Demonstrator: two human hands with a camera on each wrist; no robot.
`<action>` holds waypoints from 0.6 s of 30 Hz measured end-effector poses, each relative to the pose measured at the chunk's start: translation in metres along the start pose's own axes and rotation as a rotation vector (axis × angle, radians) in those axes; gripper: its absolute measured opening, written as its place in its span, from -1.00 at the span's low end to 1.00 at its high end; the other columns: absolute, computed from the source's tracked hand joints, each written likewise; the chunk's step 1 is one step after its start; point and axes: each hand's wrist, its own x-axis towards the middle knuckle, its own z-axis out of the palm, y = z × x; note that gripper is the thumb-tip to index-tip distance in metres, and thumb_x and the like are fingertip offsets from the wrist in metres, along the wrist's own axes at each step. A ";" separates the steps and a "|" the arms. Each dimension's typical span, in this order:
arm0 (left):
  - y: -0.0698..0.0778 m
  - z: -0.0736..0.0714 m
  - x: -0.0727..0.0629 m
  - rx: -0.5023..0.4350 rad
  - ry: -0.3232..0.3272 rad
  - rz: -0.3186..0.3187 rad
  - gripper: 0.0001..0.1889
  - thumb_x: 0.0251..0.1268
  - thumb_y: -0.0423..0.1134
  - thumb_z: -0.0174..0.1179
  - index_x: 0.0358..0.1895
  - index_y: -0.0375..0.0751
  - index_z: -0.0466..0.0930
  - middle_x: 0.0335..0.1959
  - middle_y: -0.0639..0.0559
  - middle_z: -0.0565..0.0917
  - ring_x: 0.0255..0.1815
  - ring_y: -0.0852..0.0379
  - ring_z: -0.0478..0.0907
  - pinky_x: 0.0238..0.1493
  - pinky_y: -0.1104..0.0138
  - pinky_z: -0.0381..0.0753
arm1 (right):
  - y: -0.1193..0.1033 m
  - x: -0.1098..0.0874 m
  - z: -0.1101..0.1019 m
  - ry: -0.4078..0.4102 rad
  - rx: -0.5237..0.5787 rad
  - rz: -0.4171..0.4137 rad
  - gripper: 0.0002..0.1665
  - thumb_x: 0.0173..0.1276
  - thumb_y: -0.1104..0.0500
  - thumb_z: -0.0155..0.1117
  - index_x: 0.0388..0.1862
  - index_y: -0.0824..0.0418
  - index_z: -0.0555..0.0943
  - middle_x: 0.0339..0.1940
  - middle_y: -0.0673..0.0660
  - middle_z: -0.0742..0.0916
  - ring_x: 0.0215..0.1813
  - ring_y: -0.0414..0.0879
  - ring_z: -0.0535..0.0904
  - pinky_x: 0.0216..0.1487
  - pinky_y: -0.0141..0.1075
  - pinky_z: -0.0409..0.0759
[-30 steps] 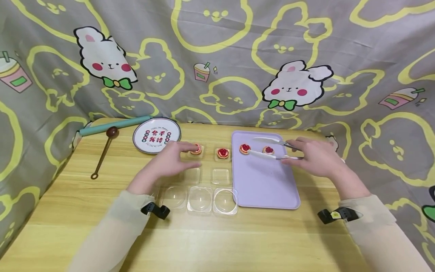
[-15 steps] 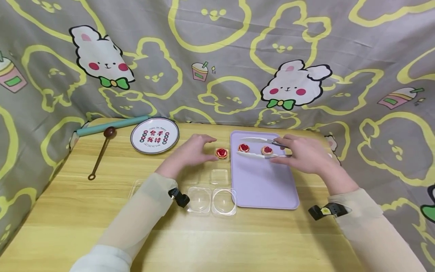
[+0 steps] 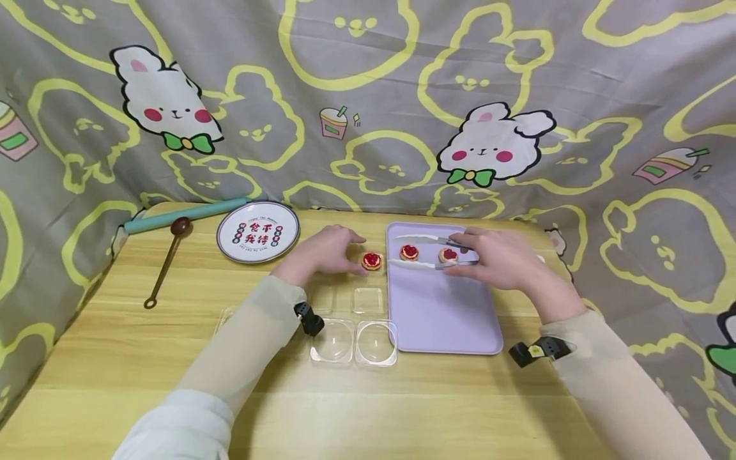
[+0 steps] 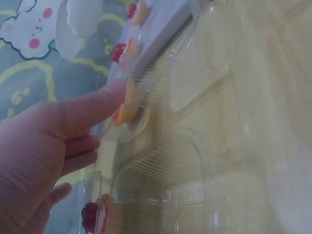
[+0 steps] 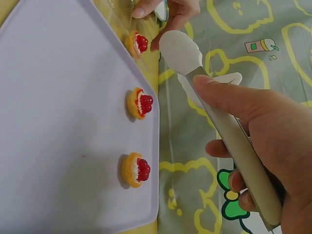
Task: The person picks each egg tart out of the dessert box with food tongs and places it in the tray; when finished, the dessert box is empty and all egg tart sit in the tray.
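My left hand (image 3: pixel 324 250) holds the edge of a clear plastic box (image 5: pixel 119 13), its thumb on one side and fingers on the other. Inside that box sits a small tart with red topping (image 3: pixel 372 260). My right hand (image 3: pixel 501 257) grips silver tongs (image 3: pixel 422 239), whose tips are spread over the lilac tray (image 3: pixel 445 319). Two similar tarts rest on the tray: one (image 3: pixel 409 252) lies between the tong arms, the other (image 3: pixel 448 256) nearer my fingers. Another boxed tart (image 4: pixel 91 217) shows low in the left wrist view; my left hand hides it from the head camera.
Clear lids or boxes (image 3: pixel 367 300) lie in front of the tart boxes, with domed lids (image 3: pixel 376 342) nearer me. A printed plate (image 3: pixel 259 231), a brown ladle (image 3: pixel 181 227) and a teal rod (image 3: pixel 186 214) lie at back left. A patterned curtain (image 3: pixel 379 96) borders the table.
My left hand has moved right from the left boxed tart to the one beside the tray. The tongs have shifted left, now around the tray's left tart.
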 end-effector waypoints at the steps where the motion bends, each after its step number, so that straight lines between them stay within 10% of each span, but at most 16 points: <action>1: 0.000 0.000 0.001 0.005 -0.007 -0.002 -0.14 0.15 0.21 0.57 0.43 -0.20 0.58 0.41 -0.09 0.60 0.49 -0.18 0.41 0.57 0.05 0.27 | 0.000 0.001 0.001 -0.003 0.003 -0.002 -0.10 0.30 -0.41 0.47 0.38 0.18 0.66 0.04 0.10 0.76 -0.22 -0.05 0.66 -0.28 -0.09 0.59; 18: -0.001 0.001 0.013 -0.016 -0.068 -0.057 -0.16 0.10 0.22 0.60 0.41 -0.15 0.63 0.37 -0.04 0.63 0.29 0.04 0.49 0.46 0.15 0.40 | -0.011 0.037 0.009 -0.120 0.008 0.006 -0.09 0.30 -0.39 0.47 0.39 0.19 0.65 -0.15 0.09 0.71 -0.33 -0.05 0.54 -0.40 -0.16 0.40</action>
